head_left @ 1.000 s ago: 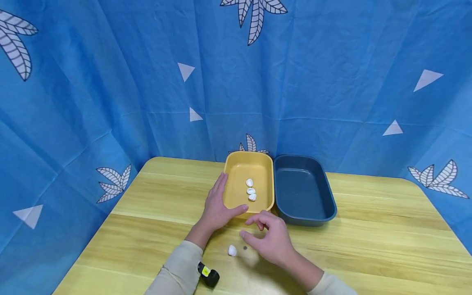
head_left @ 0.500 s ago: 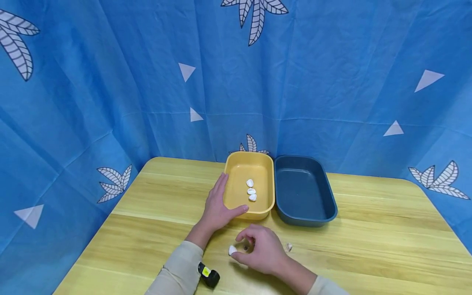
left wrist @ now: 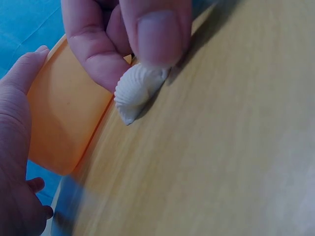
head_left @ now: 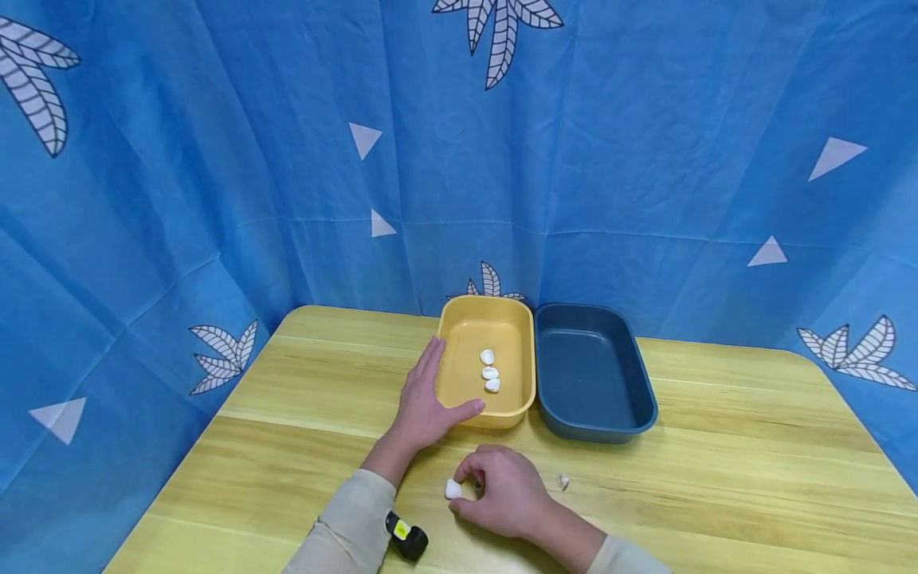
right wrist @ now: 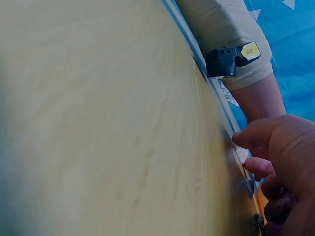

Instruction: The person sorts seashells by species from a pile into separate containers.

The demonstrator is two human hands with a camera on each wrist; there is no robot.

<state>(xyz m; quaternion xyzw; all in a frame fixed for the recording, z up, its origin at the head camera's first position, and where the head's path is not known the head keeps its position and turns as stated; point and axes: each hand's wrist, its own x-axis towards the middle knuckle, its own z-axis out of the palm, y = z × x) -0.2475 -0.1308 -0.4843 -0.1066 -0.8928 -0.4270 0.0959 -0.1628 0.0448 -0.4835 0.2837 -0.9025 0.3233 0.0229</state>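
Note:
My left hand (head_left: 425, 405) rests on the near-left corner of a yellow tray (head_left: 522, 351), thumb on the front rim and straight fingers along the side. Inside that tray lie three white seashells (head_left: 489, 373). Just in front of it, my right hand (head_left: 505, 496) pinches a ribbed white seashell (left wrist: 135, 93) between thumb and index finger, low over the table. Curled fingers of the right hand (right wrist: 290, 162) also show in the right wrist view, where the shell is partly hidden. Right of this hand, a small pale shell (head_left: 562, 482) lies on the wood.
A dark blue tray (head_left: 591, 383) stands against the yellow one's right side. The wooden table (head_left: 746, 446) stretches out to both sides. Behind it hangs a blue patterned curtain (head_left: 645, 159). A black wrist camera (head_left: 407, 538) is strapped at the left sleeve.
My right hand has moved down and left from beside the yellow tray's front to the white seashell and taken hold of it. The small shell at right came into view. My left hand stays put.

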